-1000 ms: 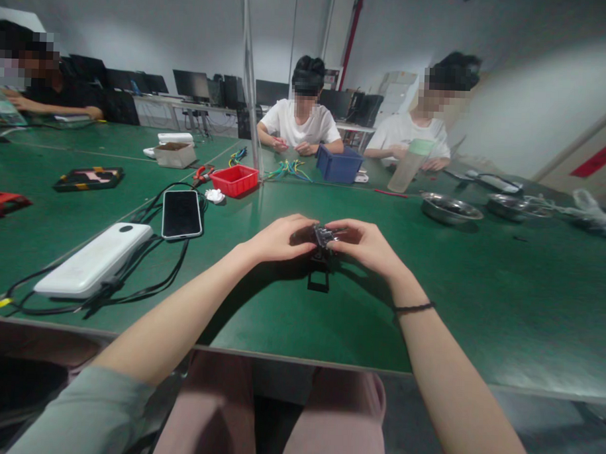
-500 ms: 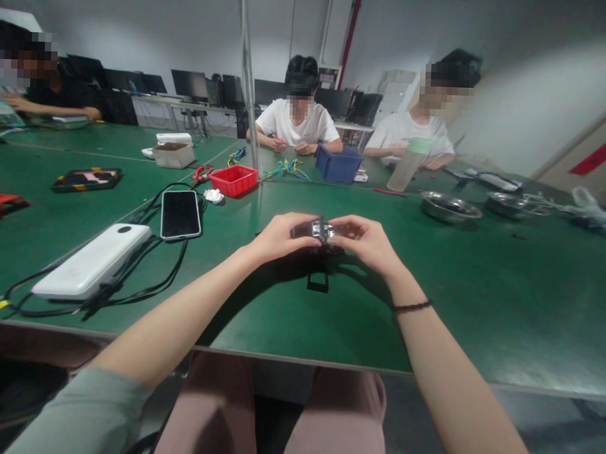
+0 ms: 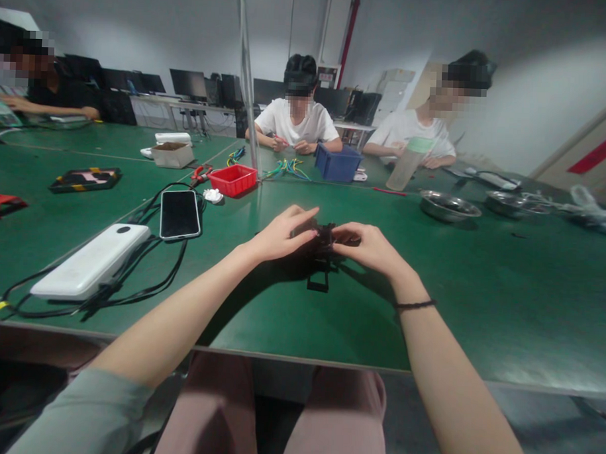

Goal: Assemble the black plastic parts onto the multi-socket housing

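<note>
A small black assembly (image 3: 324, 236) stands between my hands on the green table, its shape partly covered by the fingers. My left hand (image 3: 285, 233) is at its left side, index finger raised and apart from the thumb, whose tip is close to or touching the black part. From the right, my right hand (image 3: 366, 246) has thumb and curled fingers closed on the assembly's edge. A black rectangular frame (image 3: 317, 287) juts toward me from beneath it.
To the left lie a white power bank (image 3: 91, 263), black cables (image 3: 166, 285) and a phone (image 3: 180, 215). Beyond are a red bin (image 3: 234, 179), a blue bin (image 3: 338, 163), a bottle (image 3: 408, 166) and metal bowls (image 3: 449, 207). Several people sit around the table.
My left index finger has lifted and spread from the thumb. The shiny piece seen between my fingers earlier no longer shows; the black assembly sits lower and darker there.
</note>
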`<state>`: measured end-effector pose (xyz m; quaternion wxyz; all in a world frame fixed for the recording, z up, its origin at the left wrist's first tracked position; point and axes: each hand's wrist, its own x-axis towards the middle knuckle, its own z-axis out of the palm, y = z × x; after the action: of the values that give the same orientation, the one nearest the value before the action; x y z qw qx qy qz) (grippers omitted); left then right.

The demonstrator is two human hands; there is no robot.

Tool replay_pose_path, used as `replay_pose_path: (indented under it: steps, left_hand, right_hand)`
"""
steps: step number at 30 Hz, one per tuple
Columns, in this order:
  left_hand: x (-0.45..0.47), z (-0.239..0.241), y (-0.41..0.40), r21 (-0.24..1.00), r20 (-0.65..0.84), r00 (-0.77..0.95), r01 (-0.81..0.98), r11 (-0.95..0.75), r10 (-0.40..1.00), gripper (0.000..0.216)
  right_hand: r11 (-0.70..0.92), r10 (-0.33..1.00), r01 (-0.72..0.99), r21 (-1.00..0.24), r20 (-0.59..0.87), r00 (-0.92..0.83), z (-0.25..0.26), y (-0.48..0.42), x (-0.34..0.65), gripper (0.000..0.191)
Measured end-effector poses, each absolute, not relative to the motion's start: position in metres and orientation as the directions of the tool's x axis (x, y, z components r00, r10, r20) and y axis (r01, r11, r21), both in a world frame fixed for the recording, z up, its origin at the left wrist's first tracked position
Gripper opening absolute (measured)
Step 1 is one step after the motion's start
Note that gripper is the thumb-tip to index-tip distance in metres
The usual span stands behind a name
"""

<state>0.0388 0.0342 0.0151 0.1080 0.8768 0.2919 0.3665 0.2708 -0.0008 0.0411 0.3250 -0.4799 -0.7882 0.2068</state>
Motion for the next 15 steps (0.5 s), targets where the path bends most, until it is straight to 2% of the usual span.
replay_pose_path:
  steps: [4, 6, 8, 12, 15]
  left_hand:
    - [0.04, 0.013, 0.034, 0.397, 0.569, 0.579, 0.428, -0.812, 0.584, 0.051]
    - [0.041, 0.012, 0.034, 0.379, 0.565, 0.599, 0.422, -0.824, 0.567, 0.05]
    - [0.043, 0.009, 0.033, 0.352, 0.563, 0.626, 0.409, -0.842, 0.54, 0.048]
    - [0.045, 0.003, 0.035, 0.298, 0.551, 0.671, 0.396, -0.868, 0.496, 0.043]
    - [0.044, 0.004, 0.035, 0.277, 0.532, 0.683, 0.418, -0.865, 0.5, 0.04]
  right_hand:
    - [0.431, 0.899, 0.676, -0.598, 0.353, -0.26, 0.04, 0.006, 0.283, 0.024]
    - [0.385, 0.892, 0.754, -0.532, 0.424, -0.156, 0.037, 0.013, 0.294, 0.023]
    - [0.314, 0.882, 0.831, -0.459, 0.465, -0.076, 0.03, 0.021, 0.306, 0.032]
    - [0.25, 0.907, 0.899, -0.36, 0.413, -0.087, 0.012, 0.035, 0.321, 0.043]
    - [0.223, 0.933, 0.909, -0.352, 0.348, -0.094, 0.002, 0.041, 0.325, 0.041]
